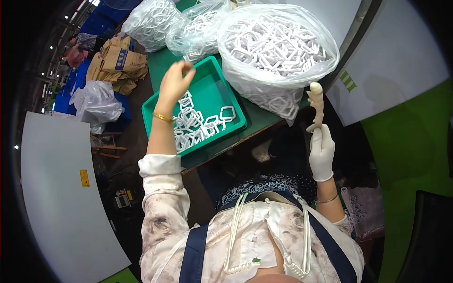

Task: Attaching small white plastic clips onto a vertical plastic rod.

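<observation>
The head view shows, at far left, a crumpled clear plastic bag [96, 101] and some cardboard boxes [118, 63] down on the floor, beside the green table [257, 120]. Next comes the green tray [214, 89], tilted on the table edge and holding a loose heap of white plastic rings [191, 127] that covers about half its floor; the far half is bare. The bare left hand [174, 85] is raised over the tray with its fingers curled; whether it pinches a ring I cannot tell, since the fingertips face away.

Behind the tray stand two tied bags of rings [153, 21], and to their right a big open bag of rings [276, 45], heaped full. So, as I judge it, only a small part of the work is done: one stack is growing, the tray is half used, and the big bag is barely touched.

Farther right, the gloved right hand [322, 151] is closed round the lower end of an upright stack of rings [316, 106], held just off the table edge, in front of the big bag.

The stack is too small to count, the right palm is turned away, and the tied bags are cut off by the top of the picture.
</observation>
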`<control>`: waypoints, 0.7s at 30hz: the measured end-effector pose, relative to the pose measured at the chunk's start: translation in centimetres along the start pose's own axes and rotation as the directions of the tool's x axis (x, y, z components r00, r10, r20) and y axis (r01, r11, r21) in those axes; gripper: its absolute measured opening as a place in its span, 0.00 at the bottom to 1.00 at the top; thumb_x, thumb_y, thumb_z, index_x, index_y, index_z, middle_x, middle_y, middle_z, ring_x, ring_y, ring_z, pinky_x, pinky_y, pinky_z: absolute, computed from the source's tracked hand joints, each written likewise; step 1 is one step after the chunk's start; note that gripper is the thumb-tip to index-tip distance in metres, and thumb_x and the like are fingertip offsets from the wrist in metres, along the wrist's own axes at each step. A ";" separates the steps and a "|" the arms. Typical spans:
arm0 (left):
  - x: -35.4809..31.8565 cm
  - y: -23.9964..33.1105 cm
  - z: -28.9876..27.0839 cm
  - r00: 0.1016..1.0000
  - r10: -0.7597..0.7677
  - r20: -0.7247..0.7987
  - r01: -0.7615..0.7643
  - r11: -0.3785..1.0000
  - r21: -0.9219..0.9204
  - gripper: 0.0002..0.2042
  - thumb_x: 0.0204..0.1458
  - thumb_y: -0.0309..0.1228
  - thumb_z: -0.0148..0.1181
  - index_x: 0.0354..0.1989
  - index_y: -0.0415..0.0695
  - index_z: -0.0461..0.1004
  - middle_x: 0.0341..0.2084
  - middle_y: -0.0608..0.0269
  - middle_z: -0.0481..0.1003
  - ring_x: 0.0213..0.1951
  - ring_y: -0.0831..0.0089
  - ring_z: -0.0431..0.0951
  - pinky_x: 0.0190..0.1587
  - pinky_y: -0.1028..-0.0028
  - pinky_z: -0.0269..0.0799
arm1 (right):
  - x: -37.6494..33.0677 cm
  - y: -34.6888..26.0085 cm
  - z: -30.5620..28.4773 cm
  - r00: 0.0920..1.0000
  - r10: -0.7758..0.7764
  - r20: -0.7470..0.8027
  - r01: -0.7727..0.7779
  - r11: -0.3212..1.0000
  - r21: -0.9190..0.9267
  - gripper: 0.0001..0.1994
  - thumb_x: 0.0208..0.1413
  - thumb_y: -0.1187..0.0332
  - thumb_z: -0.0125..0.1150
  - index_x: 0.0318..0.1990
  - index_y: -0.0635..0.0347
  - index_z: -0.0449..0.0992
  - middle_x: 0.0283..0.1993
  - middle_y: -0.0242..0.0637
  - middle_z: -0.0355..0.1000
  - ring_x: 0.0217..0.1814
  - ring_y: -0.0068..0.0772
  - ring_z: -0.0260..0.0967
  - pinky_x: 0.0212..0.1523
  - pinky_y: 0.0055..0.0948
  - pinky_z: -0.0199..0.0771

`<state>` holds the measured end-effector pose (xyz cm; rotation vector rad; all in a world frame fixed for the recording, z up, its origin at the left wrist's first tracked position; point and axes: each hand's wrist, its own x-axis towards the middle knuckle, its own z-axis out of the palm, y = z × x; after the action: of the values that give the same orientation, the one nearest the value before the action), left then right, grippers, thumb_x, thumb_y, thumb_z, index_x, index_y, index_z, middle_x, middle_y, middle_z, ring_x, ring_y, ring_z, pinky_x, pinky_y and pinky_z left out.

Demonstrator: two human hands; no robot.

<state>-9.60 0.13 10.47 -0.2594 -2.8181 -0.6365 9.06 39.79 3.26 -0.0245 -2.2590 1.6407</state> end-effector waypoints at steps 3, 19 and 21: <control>-4.4 -3.8 0.7 0.944 -0.237 0.230 0.155 0.933 0.325 0.22 0.55 0.39 0.65 0.55 0.41 0.76 0.53 0.46 0.76 0.55 0.54 0.78 0.57 0.61 0.73 | -0.9 1.2 0.7 0.999 0.031 0.015 -0.031 1.000 -0.004 0.11 0.73 0.69 0.46 0.40 0.63 0.74 0.22 0.20 0.55 0.21 0.10 0.47 0.22 0.20 0.47; -8.1 -5.7 5.7 0.921 -0.361 0.150 0.364 0.932 0.010 0.13 0.51 0.33 0.66 0.42 0.41 0.74 0.33 0.59 0.80 0.37 0.64 0.82 0.40 0.67 0.76 | -2.2 -0.4 3.9 0.974 0.015 0.224 -0.018 1.000 0.011 0.11 0.73 0.69 0.46 0.42 0.63 0.75 0.22 0.20 0.56 0.21 0.10 0.49 0.22 0.19 0.48; -8.0 -6.0 5.4 0.916 -0.372 0.153 0.374 0.927 0.014 0.13 0.49 0.32 0.66 0.41 0.41 0.74 0.33 0.58 0.80 0.38 0.62 0.82 0.42 0.66 0.76 | -2.4 -0.1 4.0 0.974 0.027 0.224 -0.030 1.000 0.009 0.11 0.73 0.69 0.46 0.42 0.63 0.75 0.22 0.19 0.56 0.21 0.10 0.48 0.22 0.19 0.48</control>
<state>-4.32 -3.80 1.16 0.2490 -3.0391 -0.7434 10.13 35.54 1.62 0.1389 -2.4221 1.7504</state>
